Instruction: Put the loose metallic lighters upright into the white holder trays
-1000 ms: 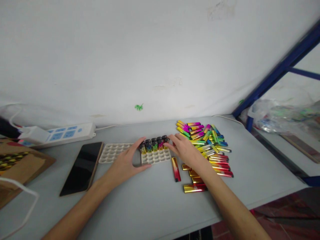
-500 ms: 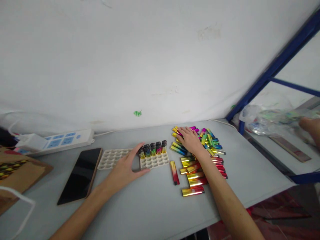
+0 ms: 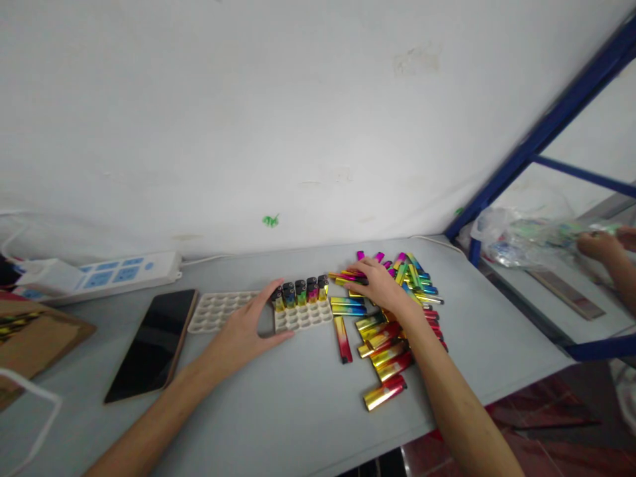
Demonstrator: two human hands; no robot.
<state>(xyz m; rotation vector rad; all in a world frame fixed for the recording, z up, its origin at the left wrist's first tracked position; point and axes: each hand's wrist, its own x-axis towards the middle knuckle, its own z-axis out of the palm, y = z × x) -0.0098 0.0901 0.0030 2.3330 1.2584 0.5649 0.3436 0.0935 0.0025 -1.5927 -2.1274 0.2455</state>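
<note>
My left hand [image 3: 243, 328] curves in a wide C around the left end of a pale tray [image 3: 303, 319] with rows of round holes, thumb along its front edge and fingers at the back corner. Several lighters [image 3: 301, 293] with black tops and coloured bodies stand upright in the tray's back row. My right hand [image 3: 380, 285] has its fingers bent over yellow-and-pink lighters [image 3: 342, 277] at the left side of a pile; the fingertips partly hide them. Below lie blue-and-yellow lighters [image 3: 346, 307], a single red-and-gold lighter [image 3: 342, 339] and more red-and-gold lighters [image 3: 392, 361].
A second pale tray [image 3: 213, 313] lies left of the first, partly behind my left hand. Further left are a dark-screened phone [image 3: 152, 344], a power strip [image 3: 122, 273] and a cardboard box [image 3: 40, 338]. At right, another person's hand [image 3: 599, 246] is near plastic bags [image 3: 517, 238] beyond a blue frame.
My right hand has drawn back slightly and its fingers have curled, shifting lighters left toward the tray. The nearest red-and-gold lighter has turned. My left hand stays at the tray.
</note>
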